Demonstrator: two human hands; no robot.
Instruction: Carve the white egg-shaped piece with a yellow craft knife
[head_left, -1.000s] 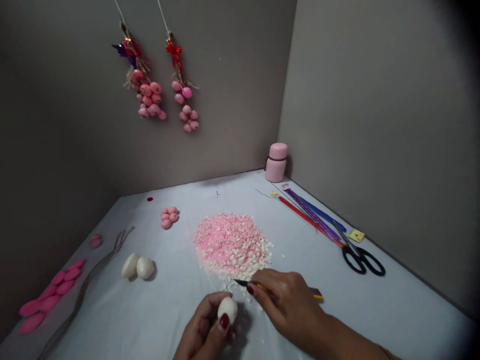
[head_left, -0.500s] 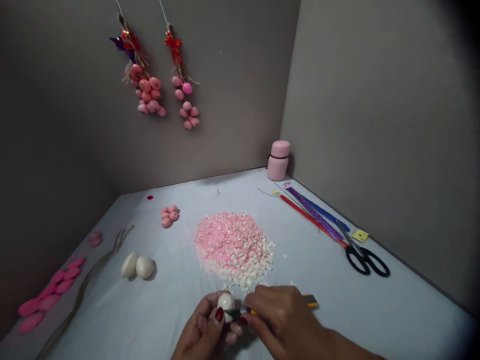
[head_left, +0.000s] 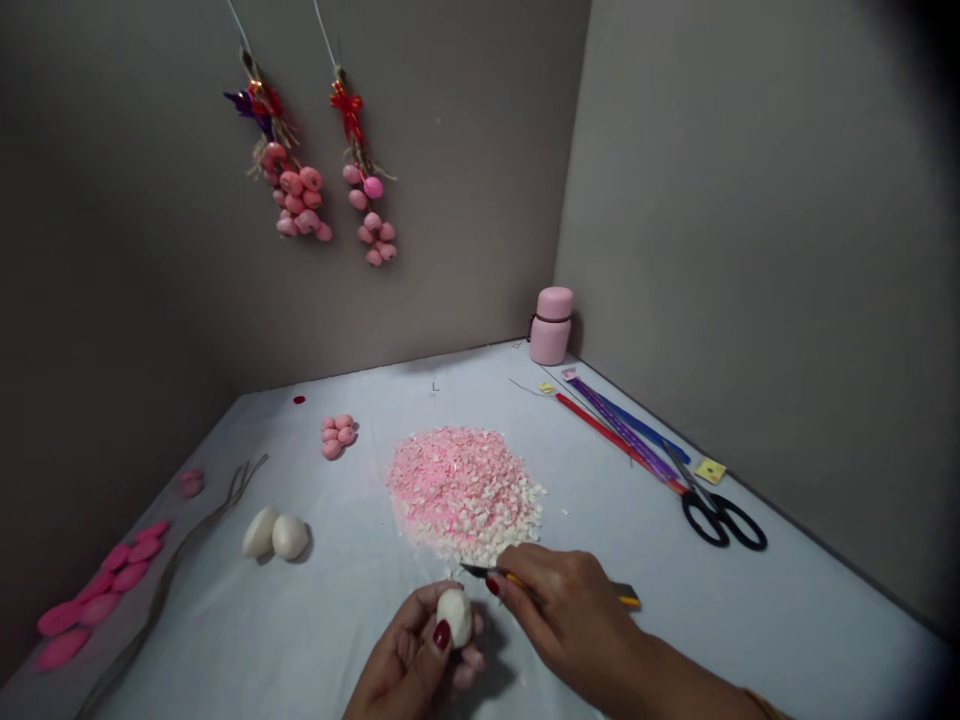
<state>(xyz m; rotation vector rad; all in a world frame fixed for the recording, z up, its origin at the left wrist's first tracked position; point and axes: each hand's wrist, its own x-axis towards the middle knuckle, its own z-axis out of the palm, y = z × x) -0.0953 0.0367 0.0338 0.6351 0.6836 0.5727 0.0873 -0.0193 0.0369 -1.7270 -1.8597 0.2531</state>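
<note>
Between the thumb and fingers of my left hand [head_left: 409,655] is a small white rounded piece [head_left: 455,615] with cut facets. My right hand [head_left: 581,610] grips a craft knife [head_left: 480,571] with a dark blade and a yellow and grey handle, whose end sticks out behind the hand. The blade points left, just above and apart from the white piece. Beyond both hands lies a heap of pink and white shavings [head_left: 465,485]. Two larger white egg-shaped pieces [head_left: 289,537] rest to the left.
Pink rounded pieces [head_left: 337,436] and bright pink ovals [head_left: 97,608] lie left, beside brown twine [head_left: 169,575]. Black-handled scissors [head_left: 724,520], ribbons [head_left: 622,425] and a pink flask [head_left: 551,326] stand or lie right. Strings of pink balls [head_left: 300,200] hang at the back wall.
The knife blade has moved off the white piece, up and away toward the shavings, as my right hand rose slightly. My left hand still holds the piece, its cut face now more visible.
</note>
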